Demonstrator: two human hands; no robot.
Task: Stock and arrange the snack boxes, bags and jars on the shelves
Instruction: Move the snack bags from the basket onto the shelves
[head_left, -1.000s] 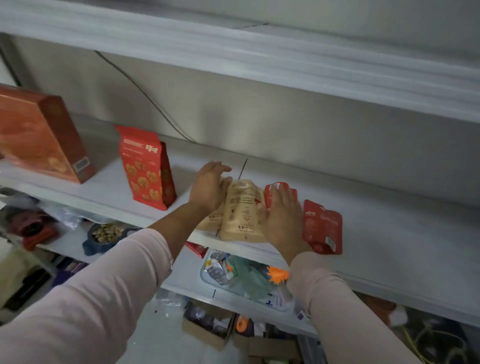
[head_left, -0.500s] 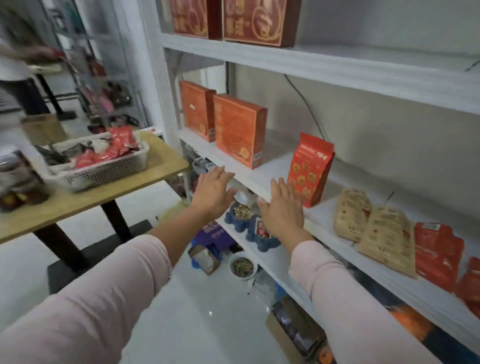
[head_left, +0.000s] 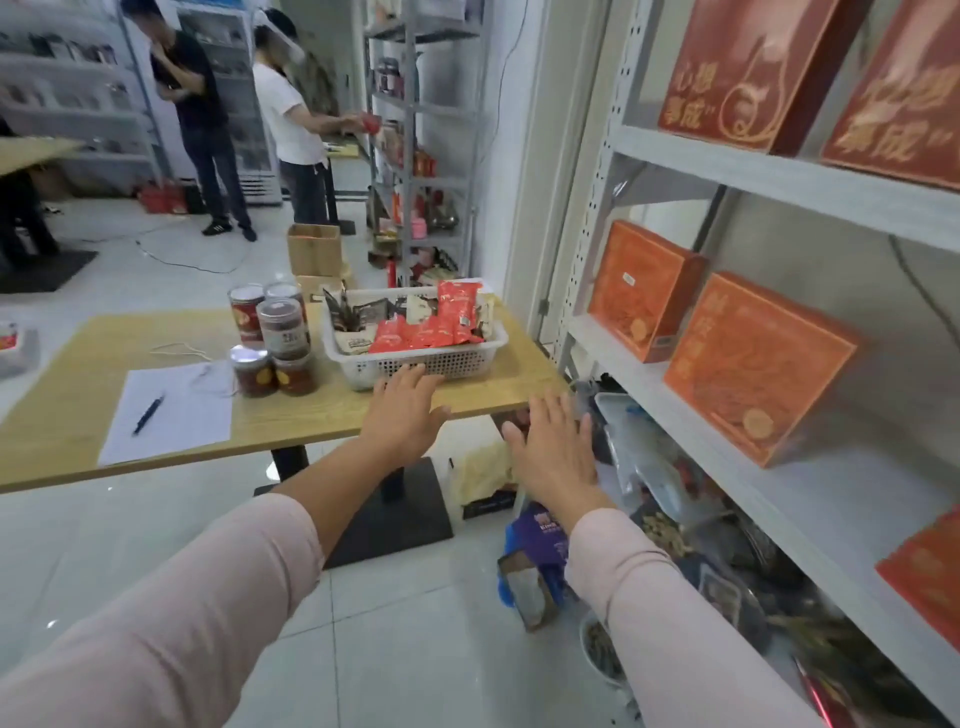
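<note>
Over near edge of wooden table (head_left: 311, 415): left hand (head_left: 402, 410), palm down, fingers straight and spread, gripping nothing. Fingertips right at near wall of white perforated basket (head_left: 467, 364); contact not clear.

Off table's right corner, between table and shelf unit (head_left: 831, 483): right hand (head_left: 553, 447), palm down, fingers straight and slightly apart, also holding nothing, hovering above floor clutter. Pale pink sleeves on both arms.

Inside basket, at far right of table: red snack bags (head_left: 457, 312) plus a few dark and pale packets, heaped loosely.

Just left of basket: clear jars (head_left: 283, 330) with red labels, some stacked on others.

Further left on table: white paper sheet (head_left: 171, 410) with pen (head_left: 148, 414) lying on it.

On middle shelf, right side: two orange boxes (head_left: 753, 364), upright, near one larger in view, far one just behind and left. At right edge, part of one orange-red pack (head_left: 930, 577), type not readable.

On top shelf: dark red boxes (head_left: 748, 67) with gold lettering, upright, side by side.

On lowest shelf and floor under right hand: blurred mix of trays, bags and bowls, too unclear to name.

Far left in room: two standing people, more racks, cardboard box (head_left: 314, 249) on floor beyond table.
</note>
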